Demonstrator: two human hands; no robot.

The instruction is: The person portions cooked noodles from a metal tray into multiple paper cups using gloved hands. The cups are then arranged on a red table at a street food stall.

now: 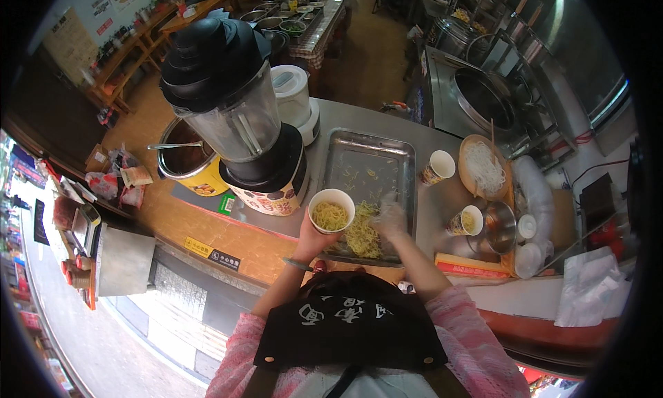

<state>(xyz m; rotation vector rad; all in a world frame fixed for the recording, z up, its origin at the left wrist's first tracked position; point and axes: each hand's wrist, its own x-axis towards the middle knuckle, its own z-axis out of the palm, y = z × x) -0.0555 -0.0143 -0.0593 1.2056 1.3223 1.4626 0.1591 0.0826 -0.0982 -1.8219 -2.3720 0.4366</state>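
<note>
My left hand (314,241) holds a paper cup (332,211) of yellow noodles, upright, over the near left edge of a metal tray (409,165). In a clear plastic glove, my right hand (389,219) touches the right side of a heap of yellow noodles (362,236) in the tray; its fingers are blurred, and whether they grip any noodles cannot be told. Loose noodle strands lie farther up the tray. Right of it stand an empty paper cup (439,167) and a paper cup with some noodles (465,221).
A large blender (228,123) and a yellow pot (191,165) with a ladle stand left of the tray. At the right are a bowl of white noodles (484,167) with chopsticks, a steel bowl (500,227) and plastic bags (590,286). A stove with a big pot (484,100) is beyond.
</note>
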